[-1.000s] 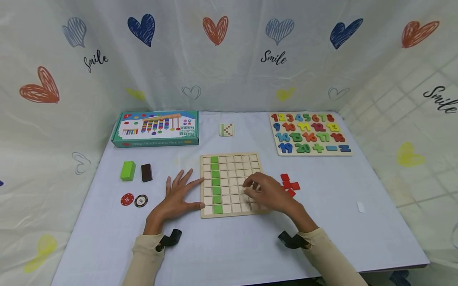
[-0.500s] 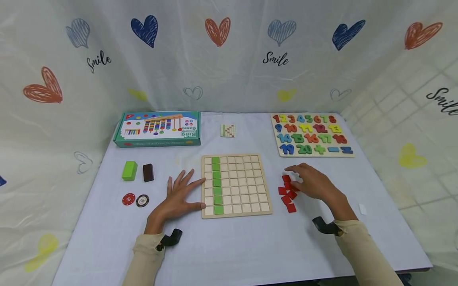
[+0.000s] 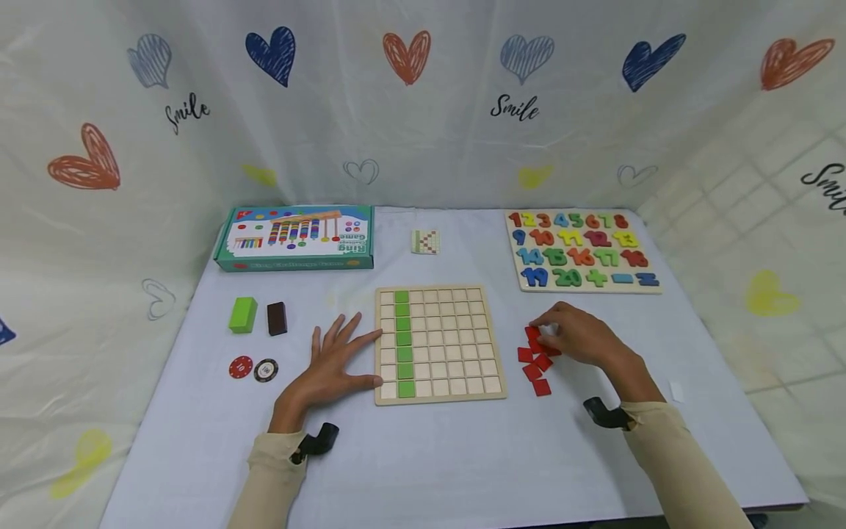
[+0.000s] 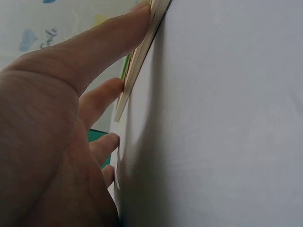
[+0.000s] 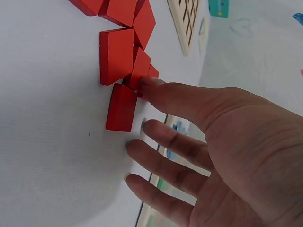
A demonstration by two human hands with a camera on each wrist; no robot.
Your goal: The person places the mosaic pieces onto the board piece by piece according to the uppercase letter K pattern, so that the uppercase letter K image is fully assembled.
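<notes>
– White tabletop (image 3: 423, 455) below, and the grid board (image 3: 456, 345) lies just right of the left grip (image 3: 327, 378)!
– Fingers spread wide, thumb and forefinger touching its edge, clasping nothing. Right grip (image 3: 581, 338)?
– Thumb against the red tiles (image 3: 543, 362), clustered beneath and left; whether one's pinched, I can't tell.

hands (image 3: 327, 378) at grid board (image 3: 440, 400), red tiles (image 3: 532, 372) (clustered)

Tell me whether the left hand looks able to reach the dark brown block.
Probably yes: the dark brown block lies near the left hand, and nothing visible stands between them. The hand would just have to leave the edge of the wooden board it touches.
</notes>
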